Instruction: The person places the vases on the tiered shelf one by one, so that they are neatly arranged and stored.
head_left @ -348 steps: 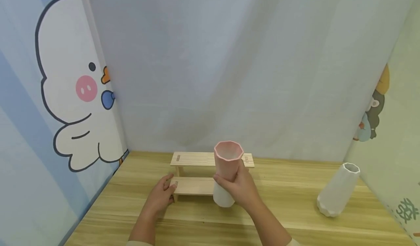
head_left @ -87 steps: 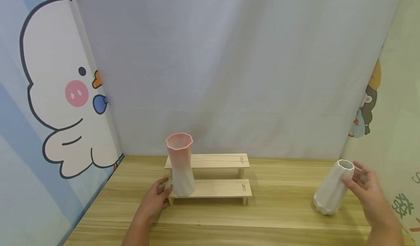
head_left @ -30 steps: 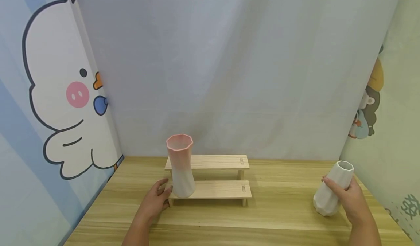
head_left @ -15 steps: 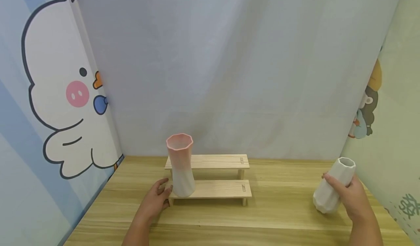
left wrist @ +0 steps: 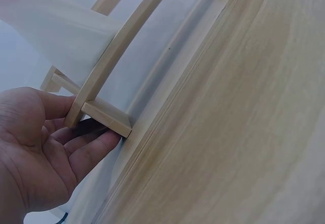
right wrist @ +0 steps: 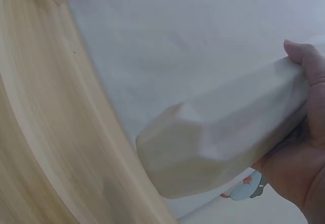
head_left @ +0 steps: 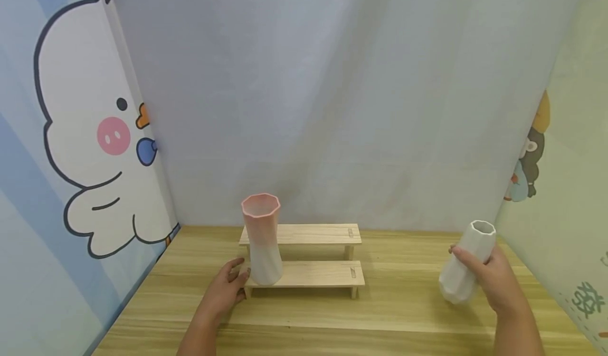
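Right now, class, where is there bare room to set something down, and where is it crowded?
Bare: the table between the lower shelf and the white vase in the right hand; the lower shelf right of the pink vase; the upper shelf, where visible. Crowded: the lower shelf's left end, with vase and left hand.

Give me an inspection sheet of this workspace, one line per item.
Surface: wood-grain table, with a small dark speck in front of the shelves.
Job's things: pink-and-white vase upright at the left end of the lower shelf; upper shelf behind it, vacant where visible; white vase off to the right, in hand.
Clutter: nothing seen.
Hands: left hand grips the lower shelf's left end; right hand grips the white vase.
Cables: nothing seen.
Surroundings: pale backdrop behind; cartoon bird printed on the left side, cartoon figure on the right.
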A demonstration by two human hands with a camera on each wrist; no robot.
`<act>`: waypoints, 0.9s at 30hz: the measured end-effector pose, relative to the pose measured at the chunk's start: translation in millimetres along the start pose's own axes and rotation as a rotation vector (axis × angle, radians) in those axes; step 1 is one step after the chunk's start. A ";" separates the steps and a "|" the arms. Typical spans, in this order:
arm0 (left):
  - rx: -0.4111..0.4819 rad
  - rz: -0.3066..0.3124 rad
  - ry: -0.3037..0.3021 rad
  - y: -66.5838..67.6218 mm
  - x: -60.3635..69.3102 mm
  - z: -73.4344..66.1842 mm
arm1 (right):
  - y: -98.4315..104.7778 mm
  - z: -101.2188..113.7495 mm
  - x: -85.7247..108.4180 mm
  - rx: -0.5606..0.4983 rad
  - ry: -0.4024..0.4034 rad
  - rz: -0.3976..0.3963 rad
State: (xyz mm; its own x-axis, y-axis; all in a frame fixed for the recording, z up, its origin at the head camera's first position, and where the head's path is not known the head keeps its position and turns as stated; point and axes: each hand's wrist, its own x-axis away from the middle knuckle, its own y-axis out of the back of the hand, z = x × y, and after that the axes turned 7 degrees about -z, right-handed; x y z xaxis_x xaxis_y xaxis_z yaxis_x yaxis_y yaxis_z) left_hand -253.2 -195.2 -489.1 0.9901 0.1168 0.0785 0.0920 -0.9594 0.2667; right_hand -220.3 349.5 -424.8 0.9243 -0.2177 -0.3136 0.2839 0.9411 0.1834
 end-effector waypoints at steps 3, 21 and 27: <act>-0.006 0.001 0.004 0.1 0.0 -0.9 | -7.0 3.8 -0.2 0.026 -0.015 0.025; -0.010 0.007 0.006 0.7 0.1 -1.7 | -55.0 20.4 1.7 0.040 -0.021 0.112; -0.008 0.006 0.005 1.0 0.4 -1.0 | -66.7 22.8 1.7 0.023 -0.019 0.124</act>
State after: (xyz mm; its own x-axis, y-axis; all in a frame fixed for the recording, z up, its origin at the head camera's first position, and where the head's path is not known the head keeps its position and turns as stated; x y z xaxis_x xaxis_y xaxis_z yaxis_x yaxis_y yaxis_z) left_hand -252.8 -195.9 -487.9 0.9900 0.1124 0.0853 0.0852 -0.9579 0.2743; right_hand -231.9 280.4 -416.3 0.9571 -0.1053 -0.2699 0.1730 0.9549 0.2411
